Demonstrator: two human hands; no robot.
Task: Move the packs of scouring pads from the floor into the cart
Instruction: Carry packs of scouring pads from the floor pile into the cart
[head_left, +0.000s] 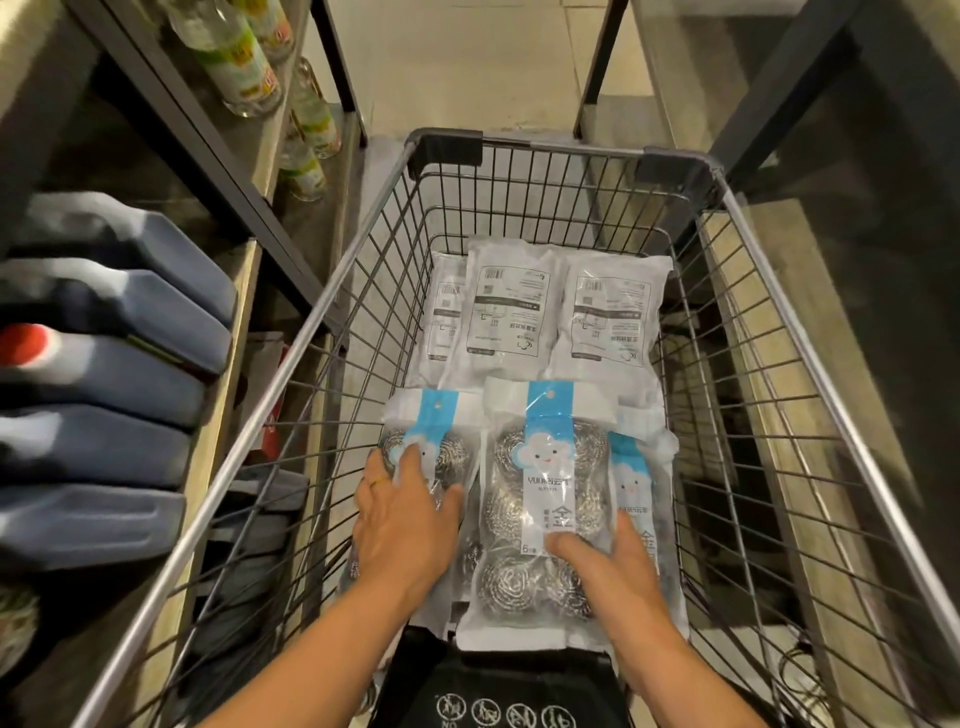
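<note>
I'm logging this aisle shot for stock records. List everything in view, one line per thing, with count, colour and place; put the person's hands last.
cart: one, grey wire with dark corner caps, centre of view.
face-down packs: three, white with printed backs, far half of the cart floor.
face-up packs: three, clear with blue-and-white labels over silver steel pads, near half of the cart.
jugs: about five, dark blue-grey, one with a red cap, left shelf.
bottles: several, clear with green-and-white labels, upper left shelf.
child seat flap: one, black with white warning icons, near end of the cart.
left hand: one, ring on a finger, flat on the left face-up pack.
right hand: one, resting on the middle and right packs.
</note>
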